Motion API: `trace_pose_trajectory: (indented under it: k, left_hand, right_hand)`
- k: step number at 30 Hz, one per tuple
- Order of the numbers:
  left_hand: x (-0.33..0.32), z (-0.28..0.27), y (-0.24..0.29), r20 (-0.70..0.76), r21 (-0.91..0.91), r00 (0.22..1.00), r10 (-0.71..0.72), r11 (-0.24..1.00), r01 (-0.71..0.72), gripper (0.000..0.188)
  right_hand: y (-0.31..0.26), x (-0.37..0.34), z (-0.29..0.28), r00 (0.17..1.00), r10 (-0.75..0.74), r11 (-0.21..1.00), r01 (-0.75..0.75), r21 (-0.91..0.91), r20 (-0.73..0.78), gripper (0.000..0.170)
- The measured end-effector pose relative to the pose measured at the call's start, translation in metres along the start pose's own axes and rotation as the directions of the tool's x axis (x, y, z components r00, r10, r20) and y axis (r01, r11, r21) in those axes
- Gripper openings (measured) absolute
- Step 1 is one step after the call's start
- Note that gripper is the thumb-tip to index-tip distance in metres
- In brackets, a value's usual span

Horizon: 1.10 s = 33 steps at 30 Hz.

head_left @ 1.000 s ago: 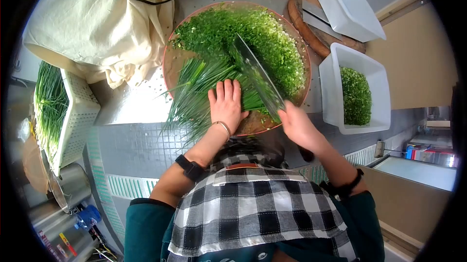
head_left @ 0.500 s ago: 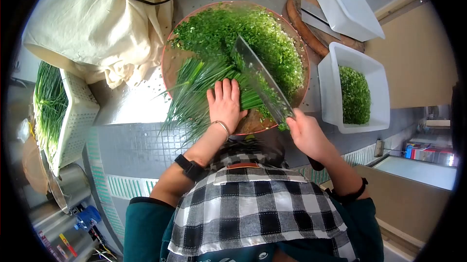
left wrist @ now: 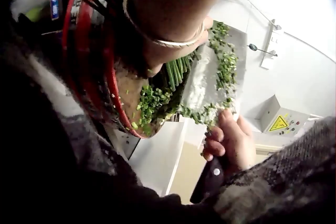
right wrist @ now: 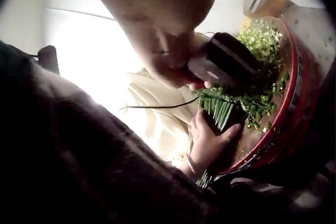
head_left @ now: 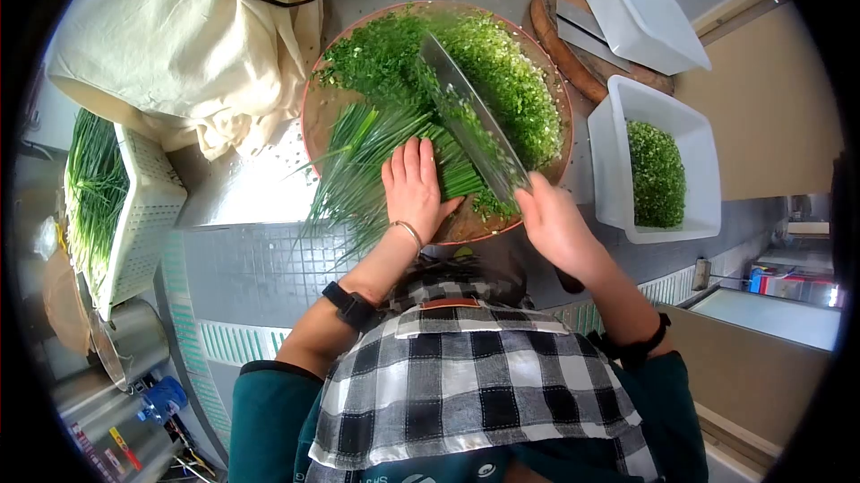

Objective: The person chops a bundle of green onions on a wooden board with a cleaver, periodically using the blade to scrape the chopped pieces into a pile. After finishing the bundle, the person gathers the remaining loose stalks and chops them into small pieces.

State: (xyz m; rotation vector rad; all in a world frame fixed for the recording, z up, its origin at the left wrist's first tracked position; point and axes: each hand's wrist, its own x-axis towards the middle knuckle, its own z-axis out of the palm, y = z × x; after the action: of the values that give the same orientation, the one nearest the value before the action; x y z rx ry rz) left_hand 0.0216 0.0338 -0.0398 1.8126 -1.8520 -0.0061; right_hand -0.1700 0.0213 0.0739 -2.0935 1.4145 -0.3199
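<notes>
My left hand (head_left: 415, 189) lies with fairly straight fingers on a bundle of long green stalks (head_left: 354, 160), pressing it on the round board (head_left: 327, 111). Just right of the bundle's cut ends, my right hand (head_left: 557, 228) grips a wide cleaver (head_left: 475, 120). Chopped green bits cling to the blade (left wrist: 202, 85), as the left wrist view shows. The dark handle (left wrist: 210, 179) sits inside the curled right fingers. A heap of chopped greens (head_left: 528, 116) covers the board's far and right parts. The right wrist view shows the left hand (right wrist: 206, 142) close to the stalks' cut ends (right wrist: 220, 112).
Right of the board stands a white bin (head_left: 701, 169) holding chopped greens. Behind it are another white bin (head_left: 640, 12) and a round wooden board (head_left: 573, 57) with blades on it. Cream cloth (head_left: 179, 44) and a basket (head_left: 143, 205) of whole stalks are at left.
The cleaver and right hand shifted rightward, then back left and slightly away from the body. My left hand has stayed on the stalks, its fingertips moving slightly farther away.
</notes>
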Motion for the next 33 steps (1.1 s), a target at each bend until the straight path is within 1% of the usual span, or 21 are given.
trace_pose_trajectory:
  k: [2,6,7,9,12,15,16,17,18,19,20,21,22,24,25,26,28,29,30,32,33]
  left_hand:
    - [0.002,0.0,0.001,0.064,0.08,0.998,-0.019,0.997,0.014,0.098]
    - [0.005,0.003,0.001,0.122,0.093,0.992,-0.007,0.996,-0.004,0.095]
    - [0.007,0.0,0.002,0.148,0.114,0.989,-0.022,0.993,0.005,0.093]
    - [0.005,0.0,0.003,0.181,0.135,0.983,-0.033,0.991,0.008,0.092]
    - [0.006,0.004,0.001,0.134,0.115,0.99,-0.037,0.993,0.021,0.09]
    - [0.002,0.005,0.002,0.163,0.172,0.986,-0.031,0.985,0.002,0.098]
    - [0.001,0.005,0.001,0.118,0.12,0.993,-0.022,0.993,0.008,0.098]
    - [0.001,0.005,0.0,0.071,0.07,0.997,-0.017,0.997,0.012,0.099]
    - [0.0,-0.002,0.002,0.066,0.074,0.998,-0.016,0.997,0.011,0.099]
    - [0.0,-0.014,0.006,0.078,0.138,0.997,-0.023,0.99,0.013,0.105]
    - [0.001,-0.022,0.007,0.089,0.2,0.995,-0.032,0.98,0.014,0.112]
    - [0.002,-0.024,0.002,0.093,0.192,0.995,-0.041,0.981,0.023,0.124]
    - [0.005,-0.024,-0.002,0.092,0.195,0.995,-0.045,0.98,0.027,0.124]
    - [0.013,-0.022,-0.007,0.142,0.068,0.982,-0.126,0.991,0.117,0.125]
    - [0.016,-0.024,-0.007,0.235,0.149,0.96,-0.151,0.982,0.118,0.12]
    - [0.018,-0.025,-0.005,0.232,0.147,0.961,-0.15,0.982,0.118,0.12]
    - [0.017,-0.026,0.0,0.318,0.244,0.929,-0.189,0.963,0.113,0.113]
    - [0.017,-0.025,0.0,0.317,0.242,0.929,-0.19,0.964,0.114,0.113]
    - [0.017,-0.024,-0.001,0.317,0.241,0.929,-0.189,0.964,0.113,0.11]
    - [0.016,-0.023,-0.001,0.318,0.24,0.929,-0.188,0.964,0.113,0.108]
    - [0.016,-0.023,-0.002,0.315,0.232,0.932,-0.182,0.966,0.11,0.107]
  right_hand:
    - [0.003,-0.017,0.0,1.0,0.002,1.0,-0.003,0.013,0.013,0.017]
    - [0.017,-0.007,0.021,0.999,-0.038,0.999,0.038,0.001,0.031,0.016]
    - [0.014,0.006,0.024,0.992,0.044,0.999,-0.04,-0.033,0.119,0.017]
    - [0.012,0.041,0.046,0.99,0.076,0.997,-0.074,-0.019,0.121,0.018]
    - [0.008,0.054,0.053,0.988,0.115,0.993,-0.113,-0.024,0.101,0.02]
    - [0.01,0.052,0.055,0.984,0.144,0.989,-0.139,-0.052,0.109,0.024]
    - [0.01,0.053,0.053,0.982,0.144,0.988,-0.136,-0.069,0.125,0.03]
    - [0.008,0.051,0.051,0.983,0.139,0.989,-0.132,-0.067,0.121,0.03]
    - [0.004,0.047,0.047,0.985,0.125,0.992,-0.123,-0.023,0.119,0.039]
    - [0.002,0.044,0.045,0.987,0.111,0.993,-0.114,0.02,0.118,0.052]
    - [0.003,0.043,0.045,0.987,0.104,0.994,-0.108,0.022,0.119,0.052]
    - [0.005,0.041,0.045,0.988,0.087,0.994,-0.095,0.055,0.131,0.06]
    - [0.007,0.04,0.044,0.987,0.072,0.993,-0.085,0.088,0.144,0.07]
    - [0.007,0.038,0.034,0.987,0.062,0.994,-0.075,0.084,0.148,0.069]
    - [0.005,0.037,0.026,0.988,0.051,0.995,-0.063,0.075,0.148,0.068]
    - [0.003,0.033,0.019,0.988,0.05,0.995,-0.061,0.073,0.146,0.068]
    - [-0.003,0.013,0.009,0.996,-0.08,0.99,0.075,0.116,0.04,0.066]
    - [-0.01,0.002,0.001,0.992,-0.124,0.981,0.121,0.152,0.009,0.065]
    - [-0.009,-0.005,0.0,0.992,-0.124,0.981,0.122,0.149,0.01,0.065]
    - [-0.009,-0.018,-0.001,0.949,-0.295,0.935,0.311,0.173,-0.111,0.065]
    - [-0.01,-0.023,-0.003,0.965,-0.257,0.952,0.261,0.159,-0.047,0.068]
